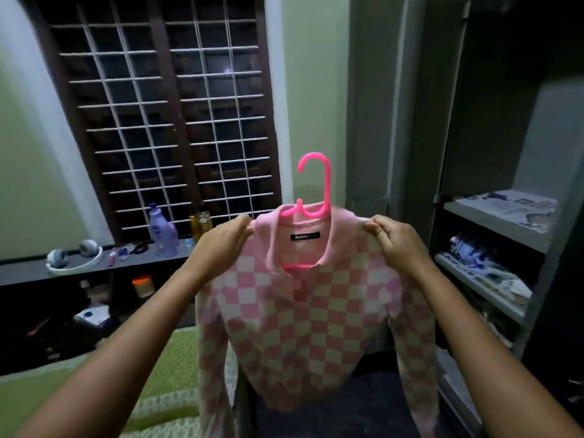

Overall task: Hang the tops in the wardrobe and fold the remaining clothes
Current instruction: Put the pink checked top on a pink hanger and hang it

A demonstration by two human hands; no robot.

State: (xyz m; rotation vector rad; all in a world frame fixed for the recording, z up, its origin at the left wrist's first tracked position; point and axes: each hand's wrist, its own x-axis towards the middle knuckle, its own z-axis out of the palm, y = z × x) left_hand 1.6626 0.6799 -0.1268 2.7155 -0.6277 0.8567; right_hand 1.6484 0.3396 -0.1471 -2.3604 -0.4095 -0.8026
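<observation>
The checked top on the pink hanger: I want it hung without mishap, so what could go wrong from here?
1. Both the left hand and the right hand pinch the checked top at the shoulders, not the pink hanger; the hanger might tilt or slip out.
2. The long sleeves dangle low and could snag on the wardrobe shelves.
3. The wardrobe interior is dark, so no rail is visible.

**Checked top on its hanger, wardrobe open at right**

I see a pink-and-cream checked top [303, 327] with a pink collar, hanging upright in mid-air on a bright pink hanger [316, 184], sleeves trailing down; the wardrobe [493, 216] stands open at right, folded clothes on its shelves.
</observation>
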